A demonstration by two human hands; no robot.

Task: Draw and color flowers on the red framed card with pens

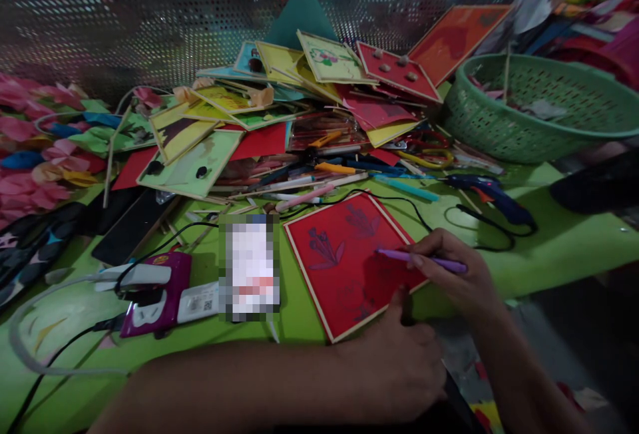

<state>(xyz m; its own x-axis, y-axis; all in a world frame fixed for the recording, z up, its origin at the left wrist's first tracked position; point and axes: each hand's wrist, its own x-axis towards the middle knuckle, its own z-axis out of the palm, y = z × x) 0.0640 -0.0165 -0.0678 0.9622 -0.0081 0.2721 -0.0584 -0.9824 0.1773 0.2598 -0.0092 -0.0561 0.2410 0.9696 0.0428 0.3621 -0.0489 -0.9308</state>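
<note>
A red card (319, 294) framed with thin wooden strips lies on the green table in front of me. Dark flower drawings show on it, two towards the top and a fainter one near the lower edge. My right hand (452, 271) grips a purple felt-tip pen (399, 255), its tip at the card's surface right of the drawings. My left hand (404, 361) is at the card's lower edge, thumb lying on the red face and the other fingers curled; their undersides are hidden.
Left of the card are a blurred-out phone (249, 267) and a purple power strip (167, 287) with cables. Behind lie pens, scissors (429, 154) and stacked framed cards (190, 164). A glue gun (492, 194) and a green basket (539, 121) are at the right.
</note>
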